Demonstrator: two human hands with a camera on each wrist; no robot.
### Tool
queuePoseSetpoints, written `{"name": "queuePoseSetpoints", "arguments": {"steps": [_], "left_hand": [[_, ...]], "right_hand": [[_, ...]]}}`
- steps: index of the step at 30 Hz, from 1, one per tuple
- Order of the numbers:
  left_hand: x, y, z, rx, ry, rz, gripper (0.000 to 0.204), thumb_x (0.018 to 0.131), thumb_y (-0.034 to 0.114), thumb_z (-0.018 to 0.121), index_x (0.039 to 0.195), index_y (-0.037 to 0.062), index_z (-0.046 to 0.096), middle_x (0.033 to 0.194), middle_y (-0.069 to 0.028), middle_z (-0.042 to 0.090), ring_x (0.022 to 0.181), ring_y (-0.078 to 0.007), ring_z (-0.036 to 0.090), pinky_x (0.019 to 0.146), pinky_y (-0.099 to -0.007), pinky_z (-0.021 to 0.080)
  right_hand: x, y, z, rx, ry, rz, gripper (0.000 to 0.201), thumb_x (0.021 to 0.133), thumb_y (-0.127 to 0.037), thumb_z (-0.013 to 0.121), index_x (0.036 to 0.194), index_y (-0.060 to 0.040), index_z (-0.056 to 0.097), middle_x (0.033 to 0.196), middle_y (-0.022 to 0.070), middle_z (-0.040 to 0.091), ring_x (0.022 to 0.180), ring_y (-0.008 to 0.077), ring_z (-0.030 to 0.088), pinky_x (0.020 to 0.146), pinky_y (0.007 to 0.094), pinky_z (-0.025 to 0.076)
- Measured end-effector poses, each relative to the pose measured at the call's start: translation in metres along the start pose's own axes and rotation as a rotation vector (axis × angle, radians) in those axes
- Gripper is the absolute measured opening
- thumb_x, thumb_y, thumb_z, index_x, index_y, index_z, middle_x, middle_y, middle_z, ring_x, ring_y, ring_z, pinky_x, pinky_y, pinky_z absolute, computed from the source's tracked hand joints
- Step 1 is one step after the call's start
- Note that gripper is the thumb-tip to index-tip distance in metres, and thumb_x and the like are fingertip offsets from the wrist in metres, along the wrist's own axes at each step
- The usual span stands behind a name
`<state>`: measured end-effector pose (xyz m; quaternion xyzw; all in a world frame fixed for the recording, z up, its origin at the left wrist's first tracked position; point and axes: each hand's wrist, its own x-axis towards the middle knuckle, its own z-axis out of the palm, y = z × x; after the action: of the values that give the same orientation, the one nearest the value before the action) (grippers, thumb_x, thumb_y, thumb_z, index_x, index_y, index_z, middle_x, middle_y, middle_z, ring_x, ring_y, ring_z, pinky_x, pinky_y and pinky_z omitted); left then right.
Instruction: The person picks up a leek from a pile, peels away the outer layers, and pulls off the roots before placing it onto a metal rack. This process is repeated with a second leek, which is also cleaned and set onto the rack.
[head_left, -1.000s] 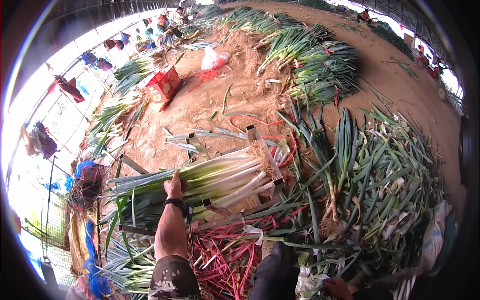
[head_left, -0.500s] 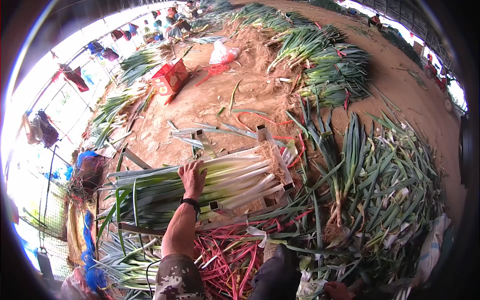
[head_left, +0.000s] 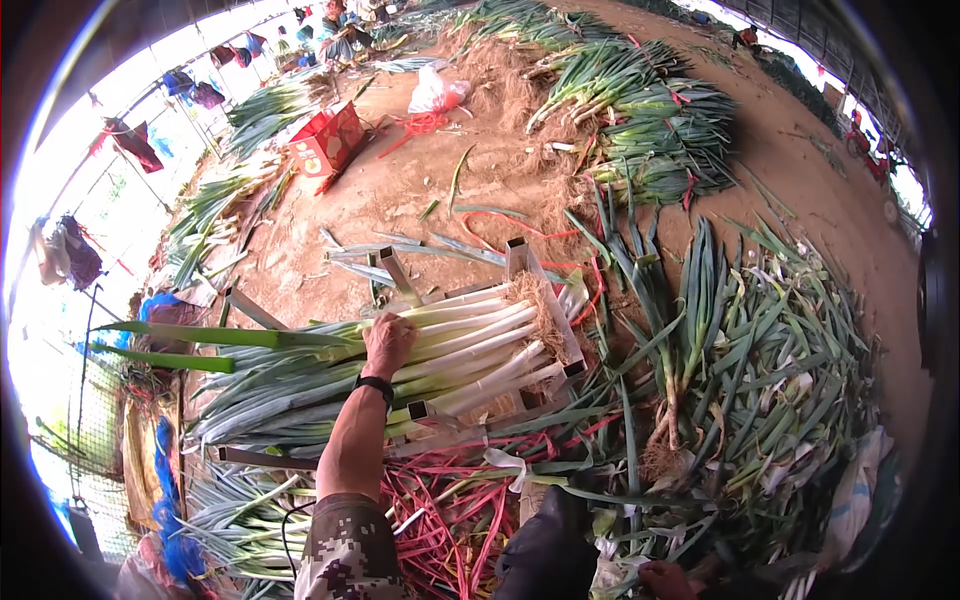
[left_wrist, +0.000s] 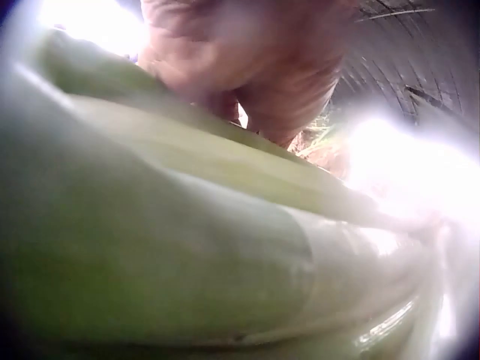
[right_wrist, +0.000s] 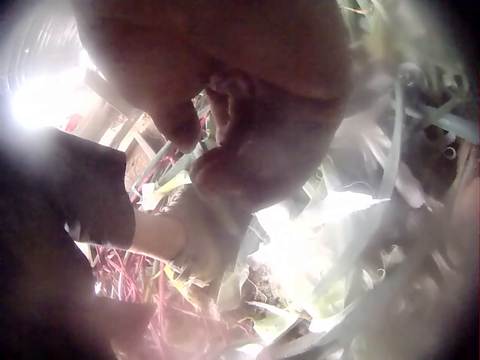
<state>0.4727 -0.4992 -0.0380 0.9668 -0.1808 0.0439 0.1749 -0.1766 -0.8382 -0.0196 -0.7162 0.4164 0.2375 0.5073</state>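
Note:
A thick row of long green onions (head_left: 470,345) lies in a metal frame (head_left: 545,310), roots at the right end, leaves to the left. My left hand (head_left: 388,342) is on top of it, fingers curled and gripping an onion stalk where white turns green. Two broad leaves (head_left: 200,335) stick out to the left above the others. Close up in the left wrist view, pale green stalks (left_wrist: 225,172) pass under the hand. My right hand (right_wrist: 240,112) hangs low by my leg, fingers loosely bent with nothing in them.
Loose green onions (head_left: 690,320) and a heap of stripped leaves (head_left: 780,370) lie at the right. Red ties (head_left: 450,520) are scattered in front of the frame. Bundled onions (head_left: 660,130), a red box (head_left: 328,145) and a plastic bag (head_left: 435,92) stand farther back.
My left hand held leaves, then lay spread on the onions, and now its fingers are curled again around a stalk. Two leaves have swung up and out to the left. The right hand stays low.

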Motion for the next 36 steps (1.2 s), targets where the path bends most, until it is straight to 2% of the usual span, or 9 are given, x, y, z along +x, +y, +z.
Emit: {"name": "queuePoseSetpoints", "arguments": {"steps": [4, 9, 18, 24, 26, 29, 30, 32, 36], "left_hand": [[-0.004, 0.003, 0.015, 0.101, 0.141, 0.006, 0.012, 0.078, 0.027, 0.071, 0.083, 0.0178, 0.075, 0.099, -0.0036, 0.065, 0.105, -0.0264, 0.055, 0.083, -0.0479, 0.041], [-0.006, 0.007, 0.010, -0.020, 0.149, 0.033, 0.012, 0.080, 0.023, 0.066, 0.084, 0.0145, 0.074, 0.097, -0.0066, 0.066, 0.101, -0.0293, 0.058, 0.086, -0.0462, 0.042], [-0.047, -0.010, -0.048, 0.258, 0.395, 0.028, 0.036, 0.082, 0.031, 0.068, 0.112, 0.0105, 0.068, 0.122, -0.0077, 0.062, 0.127, -0.0278, 0.047, 0.105, -0.0467, 0.031], [-0.054, -0.039, -0.049, 0.197, 0.106, -0.081, 0.045, 0.087, 0.040, 0.062, 0.121, 0.0108, 0.065, 0.131, -0.0095, 0.060, 0.136, -0.0306, 0.041, 0.112, -0.0480, 0.030], [-0.029, -0.037, -0.063, -0.020, 0.064, -0.261, 0.049, 0.089, 0.046, 0.062, 0.125, 0.0130, 0.064, 0.123, -0.0139, 0.065, 0.115, -0.0349, 0.059, 0.101, -0.0465, 0.044], [-0.001, -0.001, -0.081, -0.297, 0.324, -0.012, 0.036, 0.090, 0.019, 0.067, 0.123, 0.0048, 0.062, 0.114, -0.0165, 0.068, 0.100, -0.0295, 0.067, 0.095, -0.0388, 0.048], [0.010, 0.011, -0.062, -1.045, 0.386, 0.211, 0.030, 0.097, 0.017, 0.058, 0.122, 0.0018, 0.061, 0.103, -0.0106, 0.071, 0.092, -0.0206, 0.067, 0.089, -0.0352, 0.049], [-0.018, 0.131, -0.143, -0.676, 0.202, 0.216, 0.027, 0.103, 0.019, 0.050, 0.120, 0.0031, 0.062, 0.090, -0.0068, 0.071, 0.085, -0.0152, 0.065, 0.085, -0.0325, 0.048], [-0.037, 0.249, -0.164, -0.748, -0.015, 0.481, 0.028, 0.104, 0.022, 0.047, 0.114, 0.0008, 0.063, 0.080, -0.0073, 0.071, 0.077, -0.0133, 0.066, 0.078, -0.0301, 0.050]], "right_hand": [[0.015, 0.041, 0.007, 0.073, 0.012, -0.023, 0.029, 0.093, -0.024, 0.063, 0.110, -0.0010, 0.068, 0.075, 0.0048, 0.065, 0.062, 0.0119, 0.058, 0.055, 0.0305, 0.046], [-0.009, -0.027, -0.004, 0.018, -0.057, 0.023, 0.033, 0.095, -0.026, 0.063, 0.116, -0.0024, 0.067, 0.076, 0.0035, 0.065, 0.063, 0.0118, 0.057, 0.056, 0.0316, 0.047], [0.014, 0.007, 0.006, 0.112, -0.102, -0.040, 0.028, 0.095, -0.028, 0.062, 0.108, -0.0037, 0.069, 0.076, 0.0023, 0.064, 0.064, 0.0129, 0.059, 0.059, 0.0309, 0.050], [-0.001, -0.035, 0.007, -0.034, -0.095, -0.082, 0.029, 0.095, -0.027, 0.061, 0.108, -0.0019, 0.068, 0.079, 0.0048, 0.066, 0.065, 0.0131, 0.061, 0.061, 0.0300, 0.051], [0.010, -0.023, 0.014, -0.180, -0.049, -0.210, 0.031, 0.093, -0.031, 0.062, 0.095, -0.0020, 0.073, 0.081, 0.0088, 0.073, 0.068, 0.0144, 0.069, 0.064, 0.0324, 0.055], [-0.010, -0.067, -0.006, -0.136, -0.079, -0.128, 0.036, 0.092, -0.039, 0.062, 0.098, -0.0052, 0.074, 0.085, 0.0096, 0.074, 0.074, 0.0167, 0.070, 0.069, 0.0332, 0.054], [-0.010, -0.065, -0.011, -0.108, -0.017, -0.125, 0.037, 0.088, -0.037, 0.067, 0.098, -0.0011, 0.072, 0.079, 0.0091, 0.071, 0.073, 0.0159, 0.066, 0.070, 0.0334, 0.052], [-0.037, -0.099, -0.035, 0.037, 0.018, -0.212, 0.037, 0.094, -0.034, 0.066, 0.110, -0.0012, 0.068, 0.083, 0.0068, 0.071, 0.073, 0.0131, 0.064, 0.069, 0.0325, 0.051], [-0.020, -0.076, -0.071, -0.014, 0.063, -0.402, 0.033, 0.092, -0.020, 0.068, 0.118, 0.0001, 0.065, 0.085, 0.0059, 0.070, 0.079, 0.0085, 0.065, 0.072, 0.0277, 0.052]]}}
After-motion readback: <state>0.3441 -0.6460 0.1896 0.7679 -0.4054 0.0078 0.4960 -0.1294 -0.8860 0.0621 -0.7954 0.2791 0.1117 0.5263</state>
